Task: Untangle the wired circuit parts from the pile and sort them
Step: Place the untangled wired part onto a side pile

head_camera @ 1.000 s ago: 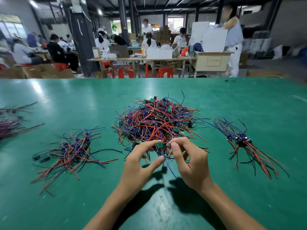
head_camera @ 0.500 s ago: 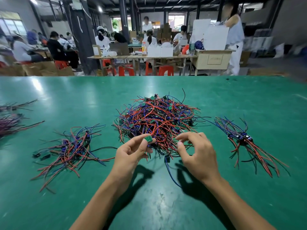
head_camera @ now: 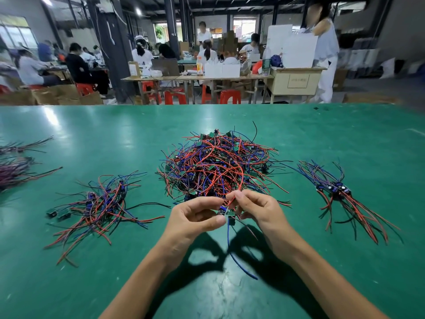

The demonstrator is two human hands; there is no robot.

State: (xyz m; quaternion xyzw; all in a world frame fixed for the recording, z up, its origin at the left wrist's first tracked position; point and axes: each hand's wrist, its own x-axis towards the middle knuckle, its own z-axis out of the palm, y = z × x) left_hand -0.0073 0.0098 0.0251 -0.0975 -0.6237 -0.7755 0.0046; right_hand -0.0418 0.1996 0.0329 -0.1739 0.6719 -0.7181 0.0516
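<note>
Before the pile [head_camera: 218, 164], both hands [head_camera: 195, 217] [head_camera: 259, 210] pinching a circuit part [head_camera: 226, 211]

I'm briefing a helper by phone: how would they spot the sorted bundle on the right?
On the green table, find the big tangled pile in the middle. The bundle on the right lies apart from it; unlike the pile, its wires are combed parallel, fanning toward the table's near edge.
</note>
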